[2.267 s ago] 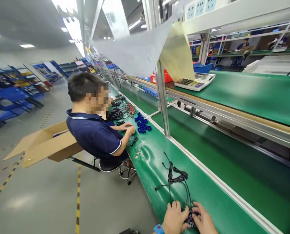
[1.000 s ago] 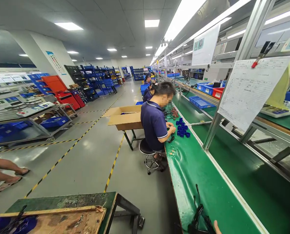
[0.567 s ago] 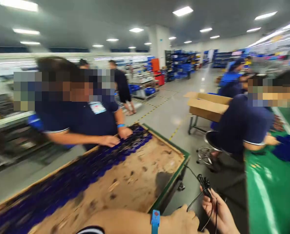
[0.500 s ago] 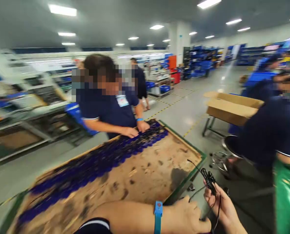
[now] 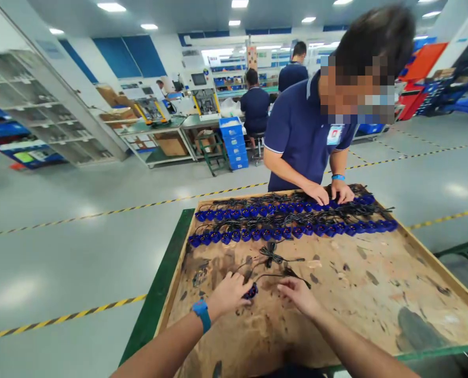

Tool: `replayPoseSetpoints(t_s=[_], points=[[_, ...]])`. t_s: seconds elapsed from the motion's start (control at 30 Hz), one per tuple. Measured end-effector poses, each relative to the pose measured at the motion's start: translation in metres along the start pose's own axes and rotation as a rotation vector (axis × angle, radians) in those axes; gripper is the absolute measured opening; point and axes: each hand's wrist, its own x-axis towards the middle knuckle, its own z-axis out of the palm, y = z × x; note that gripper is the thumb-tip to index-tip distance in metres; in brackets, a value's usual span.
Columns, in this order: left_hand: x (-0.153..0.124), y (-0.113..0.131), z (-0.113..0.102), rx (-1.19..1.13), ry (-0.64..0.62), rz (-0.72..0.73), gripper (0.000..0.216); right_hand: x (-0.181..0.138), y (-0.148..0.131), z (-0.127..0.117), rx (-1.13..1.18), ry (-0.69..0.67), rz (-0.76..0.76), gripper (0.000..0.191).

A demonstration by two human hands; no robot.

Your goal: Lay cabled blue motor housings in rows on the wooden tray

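Observation:
My left hand (image 5: 231,295) has its fingers closed around a small dark-blue round part (image 5: 251,292), low over the brown board. Thin black leads run up from that part. A coiled black cable (image 5: 271,254) lies on the board just beyond it. My right hand (image 5: 299,295) is to the right, fingers loosely bent and apart, with nothing seen in them. Its fingertips are just below a black cable end (image 5: 295,275). Rows of blue parts (image 5: 265,234) with black cables line the far half of the board.
A wooden rim (image 5: 440,268) frames the board, with a green table edge (image 5: 159,286) at left. Across the board, a co-worker in a navy shirt (image 5: 297,131) has both hands on the far row. Blue crates (image 5: 234,144) are stacked behind; yellow-black tape (image 5: 100,312) marks the floor.
The view has swung left and now faces the board. The cable bundle, held up in my right hand at the board's right, now lies on it. My arms are no longer crossed.

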Motion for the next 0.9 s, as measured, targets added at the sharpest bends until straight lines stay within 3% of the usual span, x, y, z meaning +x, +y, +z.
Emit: replayPoseSetpoints(t_s=[0.07,0.13,0.23,0.3,0.37,0.43,0.5,0.57,0.67,0.77,0.9], points=[[-0.022,-0.023,0.018,-0.033,-0.016,-0.121,0.06,0.023,-0.021,0.019,-0.457,-0.042,-0.285,0.051],[-0.039,-0.04,0.034,-0.069,-0.016,-0.222,0.06,0.051,-0.039,0.035,-0.825,-0.115,-0.495,0.074],[-0.055,-0.058,0.05,-0.108,0.003,-0.368,0.062,0.093,-0.059,0.062,-1.206,-0.252,-0.566,0.11],[-0.06,-0.066,0.055,-0.123,0.028,-0.45,0.061,0.116,-0.068,0.081,-1.345,-0.285,-0.578,0.114],[-0.063,-0.071,0.058,-0.142,0.065,-0.5,0.059,0.133,-0.075,0.098,-1.424,-0.281,-0.607,0.102],[-0.067,-0.075,0.06,-0.17,0.109,-0.506,0.064,0.144,-0.083,0.111,-1.485,-0.261,-0.628,0.073],[-0.074,-0.078,0.063,-0.207,0.176,-0.462,0.081,0.15,-0.089,0.119,-1.528,-0.248,-0.626,0.042],[-0.085,-0.083,0.066,-0.234,0.248,-0.39,0.099,0.151,-0.094,0.123,-1.548,-0.251,-0.617,0.026],[-0.107,-0.094,0.071,-0.221,0.289,-0.317,0.103,0.143,-0.097,0.125,-1.565,-0.236,-0.606,0.024],[-0.121,-0.104,0.073,-0.186,0.219,-0.291,0.098,0.125,-0.093,0.134,-1.491,-0.165,-0.625,0.031],[-0.119,-0.116,0.069,-0.165,0.127,-0.266,0.081,0.101,-0.078,0.163,-1.204,-0.192,-0.576,0.068]])
